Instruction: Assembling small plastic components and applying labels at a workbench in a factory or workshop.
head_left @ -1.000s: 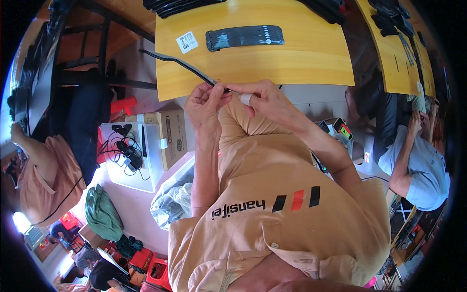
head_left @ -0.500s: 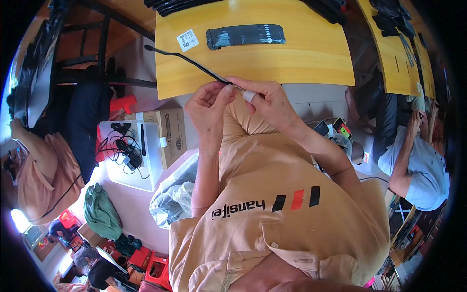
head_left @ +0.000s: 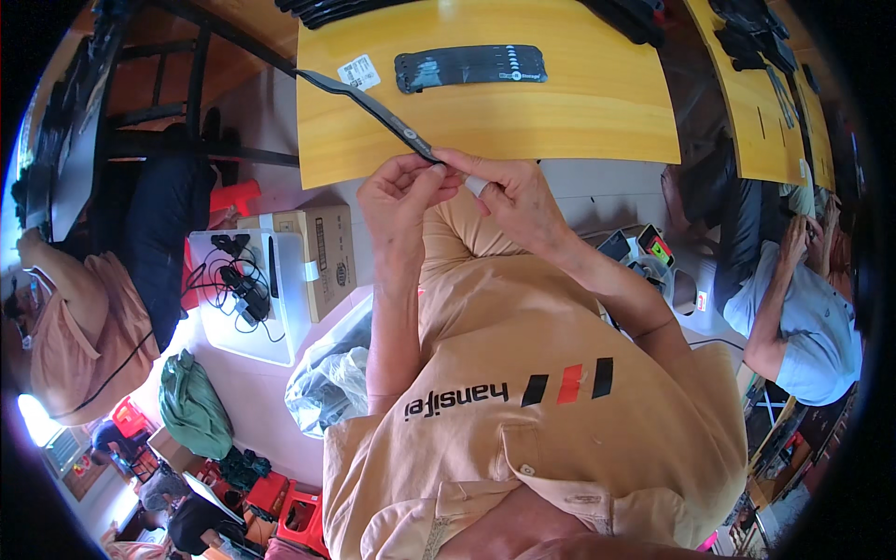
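A long black strap (head_left: 381, 112) reaches from my fingertips up and left, its far end at the table's left edge. Part of its flat face shows, with a small pale round mark near my hands. My left hand (head_left: 399, 201) is closed, pinching the near end between thumb and fingers. Against the same end, my right hand (head_left: 523, 201) closes its thumb and index finger; a white wrap (head_left: 476, 185) circles one of its fingers. The very tip of the strap is hidden by my fingers. Beyond my hands lies a flat black strip with pale markings (head_left: 471, 71), beside a white label (head_left: 358, 73).
The yellow wooden table (head_left: 579, 117) bears dark pieces (head_left: 359, 9) along its far edge. Left of me stand a white bin with black cables (head_left: 280, 322), a cardboard box (head_left: 331, 261) and a clear plastic bag (head_left: 327, 383). People sit on both sides.
The strap has turned from nearly edge-on to showing more of its flat face, and its far end has shifted slightly right and up. Both hands still grip it in nearly the same place.
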`<move>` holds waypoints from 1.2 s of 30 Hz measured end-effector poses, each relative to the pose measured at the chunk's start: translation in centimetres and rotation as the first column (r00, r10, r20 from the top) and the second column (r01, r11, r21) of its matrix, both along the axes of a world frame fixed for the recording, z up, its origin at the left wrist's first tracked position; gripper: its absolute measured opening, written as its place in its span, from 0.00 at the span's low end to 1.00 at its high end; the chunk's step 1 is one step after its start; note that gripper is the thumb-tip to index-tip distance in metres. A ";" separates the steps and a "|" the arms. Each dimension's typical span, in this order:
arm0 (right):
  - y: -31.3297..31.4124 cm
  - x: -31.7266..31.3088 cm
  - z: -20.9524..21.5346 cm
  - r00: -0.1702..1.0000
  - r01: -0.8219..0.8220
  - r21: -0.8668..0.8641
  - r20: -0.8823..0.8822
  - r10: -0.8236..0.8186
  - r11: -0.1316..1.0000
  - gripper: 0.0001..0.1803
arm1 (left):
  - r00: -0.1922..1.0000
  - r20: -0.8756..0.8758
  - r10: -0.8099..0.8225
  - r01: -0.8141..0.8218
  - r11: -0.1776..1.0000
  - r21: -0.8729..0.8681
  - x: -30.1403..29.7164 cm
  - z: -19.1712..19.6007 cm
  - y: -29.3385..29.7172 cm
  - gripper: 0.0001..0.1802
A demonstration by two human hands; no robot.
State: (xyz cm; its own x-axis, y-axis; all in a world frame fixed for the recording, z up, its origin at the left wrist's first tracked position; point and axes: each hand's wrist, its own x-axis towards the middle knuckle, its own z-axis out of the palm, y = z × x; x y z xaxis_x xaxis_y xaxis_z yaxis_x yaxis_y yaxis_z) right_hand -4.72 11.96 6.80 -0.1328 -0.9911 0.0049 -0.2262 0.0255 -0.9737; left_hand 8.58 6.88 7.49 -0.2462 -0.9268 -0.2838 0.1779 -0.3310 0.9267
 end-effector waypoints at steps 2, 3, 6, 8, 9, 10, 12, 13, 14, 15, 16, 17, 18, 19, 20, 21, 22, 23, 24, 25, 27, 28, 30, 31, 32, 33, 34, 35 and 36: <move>0.0 0.1 0.0 1.000 0.005 -0.039 0.009 -0.005 0.999 0.24 | 1.000 -0.017 -0.005 0.005 1.000 -0.008 0.1 -0.1 0.0 0.08; 0.0 0.1 0.1 1.000 0.007 -0.011 -0.020 -0.007 1.000 0.24 | 1.000 -0.016 -0.005 0.005 1.000 -0.008 0.2 -0.1 -0.1 0.08; 0.0 0.1 -0.3 0.997 0.023 -0.023 -0.071 -0.025 0.999 0.24 | 1.000 -0.012 -0.007 0.007 1.000 -0.003 0.1 0.0 -0.2 0.09; 0.0 0.2 -0.5 0.995 0.034 -0.062 -0.092 -0.040 0.997 0.24 | 1.000 0.000 -0.009 0.009 1.000 -0.001 0.1 0.0 -0.2 0.08; 0.0 0.2 -0.4 0.994 0.037 -0.067 -0.097 -0.043 0.997 0.24 | 1.000 0.000 -0.009 0.009 1.000 -0.001 0.0 0.0 -0.2 0.08; 0.0 0.2 -0.4 0.994 0.039 -0.071 -0.102 -0.046 0.997 0.24 | 1.000 0.001 -0.005 0.005 1.000 -0.007 0.0 0.0 -0.2 0.08; -0.1 0.1 -0.3 0.992 0.031 -0.051 -0.118 -0.037 0.998 0.23 | 1.000 0.002 0.000 0.000 1.000 -0.014 -0.1 0.0 -0.2 0.08; -0.1 0.1 -0.2 0.991 0.025 -0.030 -0.134 -0.028 0.999 0.23 | 1.000 0.027 0.005 -0.005 1.000 -0.023 -0.2 -0.1 -0.2 0.08; -0.1 0.1 -0.2 0.991 0.025 -0.030 -0.134 -0.029 0.999 0.23 | 0.999 0.052 0.011 -0.009 0.999 -0.033 -0.3 -0.1 -0.2 0.07; -0.1 0.2 -0.2 0.988 0.034 -0.067 -0.151 -0.043 0.997 0.22 | 0.999 0.052 0.011 -0.009 0.999 -0.033 -0.3 -0.1 -0.2 0.07; -0.1 0.3 -0.1 0.984 0.043 -0.103 -0.168 -0.060 0.994 0.21 | 0.996 0.087 0.007 -0.003 0.999 -0.051 -0.3 -0.1 -0.2 0.07; 0.0 0.5 -0.1 0.984 0.044 -0.104 -0.169 -0.061 0.994 0.21 | 0.993 0.122 0.004 0.005 0.998 -0.070 -0.3 -0.1 -0.2 0.06; 0.0 0.6 -0.2 0.977 0.056 -0.139 -0.196 -0.083 0.989 0.20 | 0.993 0.121 0.002 0.006 0.997 -0.071 -0.4 -0.2 -0.2 0.06; 0.1 0.7 -0.2 0.969 0.066 -0.175 -0.222 -0.105 0.982 0.19 | 0.994 0.110 0.006 0.002 0.997 -0.079 -0.4 -0.3 -0.1 0.06; 0.1 0.7 -0.2 0.969 0.067 -0.176 -0.223 -0.106 0.982 0.19 | 0.995 0.098 0.010 -0.002 0.996 -0.087 -0.4 -0.5 -0.1 0.05; 0.2 0.6 -0.1 0.969 0.031 -0.171 -0.236 -0.071 0.985 0.24 | 0.995 0.097 0.009 0.000 0.996 -0.089 -0.3 -0.6 -0.1 0.05; 0.2 0.6 -0.2 0.969 -0.008 -0.159 -0.245 -0.032 0.987 0.28 | 0.996 0.085 0.012 -0.005 0.997 -0.080 -0.1 -0.8 -0.3 0.05; 0.1 0.5 0.0 0.970 -0.008 -0.156 -0.242 -0.030 0.988 0.28 | 0.997 0.074 0.015 -0.009 0.997 -0.071 0.0 -1.0 -0.4 0.05; -0.1 0.4 0.4 0.971 -0.010 -0.066 -0.238 -0.006 0.998 0.28 | 0.997 0.076 0.015 -0.010 0.998 -0.067 -0.1 -0.9 -0.4 0.05; -0.2 0.3 0.7 0.972 -0.008 0.019 -0.236 0.013 1.000 0.28 | 0.997 0.076 0.030 -0.025 0.997 -0.074 -0.4 -0.8 -0.2 0.06; -0.2 0.2 -0.6 0.989 0.003 -0.017 -0.147 -0.006 1.000 0.28 | 0.996 0.076 0.043 -0.037 0.996 -0.081 -0.6 -0.5 -0.1 0.06; -0.2 0.1 -1.1 0.998 0.014 -0.051 -0.055 -0.016 0.999 0.28 | 0.998 0.060 0.012 -0.007 0.996 -0.090 -0.5 -0.3 -0.1 0.07; -0.3 0.0 -1.2 1.000 0.019 -0.059 -0.024 -0.020 0.998 0.26 | 0.999 0.046 -0.020 0.024 0.995 -0.100 -0.3 -0.2 -0.1 0.07; -0.4 -0.1 -1.2 1.000 0.024 -0.066 0.005 -0.023 0.998 0.23 | 0.999 0.037 -0.027 0.031 0.994 -0.101 -0.2 -0.2 -0.1 0.07; -0.4 -0.1 -1.1 1.000 0.024 -0.066 0.004 -0.023 0.998 0.23 | 0.999 0.027 -0.035 0.038 0.994 -0.102 -0.2 -0.2 -0.2 0.06; -0.4 -0.2 -0.9 1.000 0.014 -0.063 0.021 -0.013 0.998 0.24 | 0.999 0.027 -0.035 0.037 0.994 -0.102 -0.1 -0.2 -0.2 0.06; -0.4 -0.2 -0.8 0.999 0.004 -0.060 0.038 -0.002 0.998 0.24 | 0.999 0.034 -0.039 0.042 0.994 -0.104 -0.1 -0.2 -0.3 0.06; -0.4 -0.2 -0.8 0.999 0.004 -0.060 0.038 -0.001 0.998 0.24 | 0.998 0.040 -0.042 0.046 0.993 -0.106 -0.1 -0.2 -0.3 0.06; -0.4 -0.3 -0.9 0.999 -0.001 -0.067 0.052 0.005 0.998 0.24 | 0.998 0.040 -0.042 0.046 0.993 -0.106 -0.1 -0.2 -0.4 0.06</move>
